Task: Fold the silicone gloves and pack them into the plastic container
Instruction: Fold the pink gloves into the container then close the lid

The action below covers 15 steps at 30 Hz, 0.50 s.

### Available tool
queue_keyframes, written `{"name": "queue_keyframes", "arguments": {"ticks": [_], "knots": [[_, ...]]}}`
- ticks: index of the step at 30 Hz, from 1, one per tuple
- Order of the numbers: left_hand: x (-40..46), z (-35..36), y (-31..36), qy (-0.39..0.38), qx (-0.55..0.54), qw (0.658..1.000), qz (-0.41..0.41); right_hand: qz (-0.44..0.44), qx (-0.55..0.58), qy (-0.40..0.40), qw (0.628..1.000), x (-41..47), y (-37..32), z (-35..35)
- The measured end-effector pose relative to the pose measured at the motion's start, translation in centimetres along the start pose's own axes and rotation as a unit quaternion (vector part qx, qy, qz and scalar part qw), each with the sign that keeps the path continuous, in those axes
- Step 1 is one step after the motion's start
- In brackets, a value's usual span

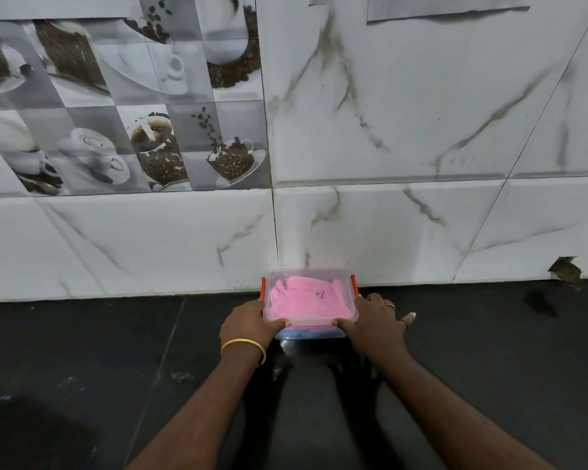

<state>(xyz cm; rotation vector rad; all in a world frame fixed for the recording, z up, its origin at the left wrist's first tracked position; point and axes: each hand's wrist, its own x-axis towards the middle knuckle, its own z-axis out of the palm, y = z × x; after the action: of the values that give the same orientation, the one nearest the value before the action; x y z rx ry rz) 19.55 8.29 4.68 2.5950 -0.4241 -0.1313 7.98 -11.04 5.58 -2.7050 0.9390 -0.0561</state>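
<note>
Hands grip a clear plastic box (pixel 311 320) from both sides: left hand (pixel 250 322) on its left edge, thumb on the lid (pixel 340 283); right hand (pixel 370 320) on its right edge, little finger spread out. Gold bangle (pixel 243 344) on left wrist. Pink gloves (pixel 302 298) lie folded inside, under the lid. Red clips (pixel 354 283) at each end. Box sits on black counter (pixel 82 368), just beside the marble-tiled wall (pixel 387 130).

Black counter (pixel 82 368); marble wall tiles (pixel 404 113) — coffee-print tiles (pixel 116 96).

Dim, soft overhead light; faint arm shadows on dark counter (pixel 82 368); wide-angle edge bending.
</note>
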Motion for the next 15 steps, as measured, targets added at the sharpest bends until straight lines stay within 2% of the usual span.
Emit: {"name": "queue_keyframes", "arguments": {"ticks": [3, 6, 8, 11, 13, 15], "knots": [[0.5, 0.0, 0.4, -0.023, 0.028, 0.999, 0.009, -0.011, -0.039, 0.022, 0.999, 0.4, -0.1, 0.4], [0.6, 0.4, 0.9, -0.026, 0.146, 0.989, 0.028, -0.028, -0.099, 0.054, 0.993, 0.5, -0.4, 1.4], [0.1, 1.5, 1.1, 0.009, 0.215, 0.975, 0.056, -0.056, -0.117, 0.086, 0.988, 0.2, -0.7, 2.4], [-0.7, 3.5, 1.1, 0.067, 0.211, 0.967, 0.126, -0.159, -0.114, 0.160, 0.968, 0.2, -0.8, 3.9], [-0.5, 4.4, 1.3, 0.075, 0.205, 0.961, 0.166, -0.218, -0.116, 0.163, 0.955, 0.5, -0.8, 4.5], [-0.1, 4.9, 1.5, 0.077, 0.207, 0.960, 0.175, -0.238, -0.118, 0.140, 0.954, 0.9, -0.5, 5.1]]}}
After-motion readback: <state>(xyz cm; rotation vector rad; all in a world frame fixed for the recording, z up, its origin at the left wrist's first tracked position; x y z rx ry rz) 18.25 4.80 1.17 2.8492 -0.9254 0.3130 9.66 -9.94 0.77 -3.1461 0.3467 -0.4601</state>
